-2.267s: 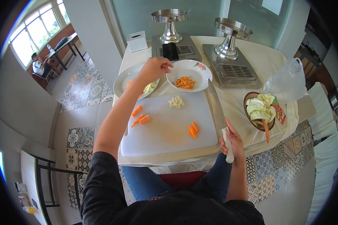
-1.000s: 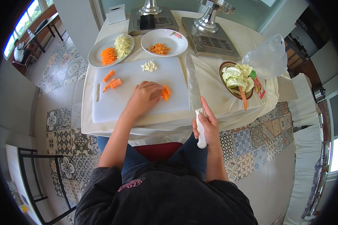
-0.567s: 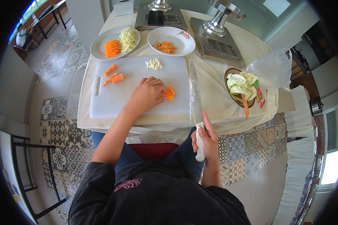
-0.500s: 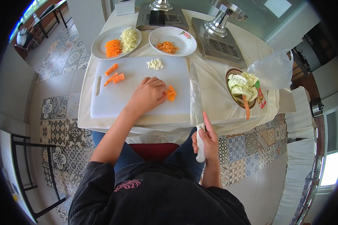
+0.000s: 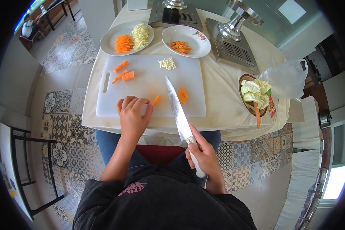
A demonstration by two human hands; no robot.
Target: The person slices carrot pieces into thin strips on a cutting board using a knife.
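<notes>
My right hand (image 5: 202,153) is closed round the white handle of a kitchen knife (image 5: 177,107). The blade points away over the cutting board (image 5: 130,90). My left hand (image 5: 134,115) is at the board's near edge, fingers curled, with thumb and index finger together at a thin carrot slice (image 5: 156,100). Right of the blade lie a few more carrot pieces (image 5: 182,96). Thicker carrot chunks (image 5: 128,76) rest at the board's upper left. A small heap of chopped white pieces (image 5: 167,63) sits near the far edge.
Behind the board stand a plate (image 5: 108,41) with shredded carrot and pale shreds, and a flowered plate (image 5: 203,48) with orange bits. Metal stands (image 5: 234,48) are further back. At right are a bowl (image 5: 242,84) with cabbage and carrot, and a plastic bag (image 5: 287,78). A person (image 5: 28,28) sits far left.
My left hand has moved left and nearer me from the carrot pieces, and a slice now lies at its fingertips. The knife has swung left, its blade now over the board.
</notes>
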